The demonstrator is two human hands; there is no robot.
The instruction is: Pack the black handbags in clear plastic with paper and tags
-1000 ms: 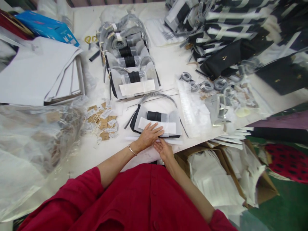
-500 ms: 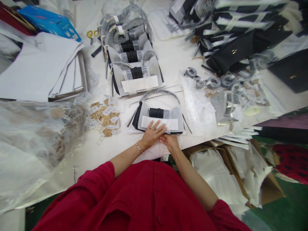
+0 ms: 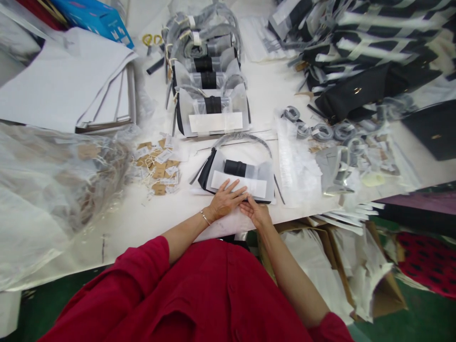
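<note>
A black handbag [image 3: 204, 176] lies on the table in front of me, its front covered by translucent wrapping sheet [image 3: 258, 172] and its handle [image 3: 245, 137] wrapped in film. A white paper strip [image 3: 254, 185] lies across its lower front, below the dark closure strap [image 3: 234, 167]. My left hand [image 3: 225, 201] rests on the strip and lower edge of the bag, fingers stretched and slightly spread. At the bag's bottom edge is my right hand [image 3: 257, 212], thumb up and fingers curled, pinching that edge close to the left fingertips. What lies under the fingers is partly hidden.
Several wrapped handbags [image 3: 213, 104] stand in a row behind. Brown and white hang tags [image 3: 160, 166] lie to the left, beside a plastic-covered heap [image 3: 64, 185]. Rolled straps [image 3: 322, 132] and clear bags [image 3: 297, 166] are to the right. A carton [image 3: 386, 280] stands below the table edge.
The view has shifted a little. The handbag is turned slightly clockwise, and my right hand has opened its thumb up onto the bag's lower edge. My left hand stays on the strip.
</note>
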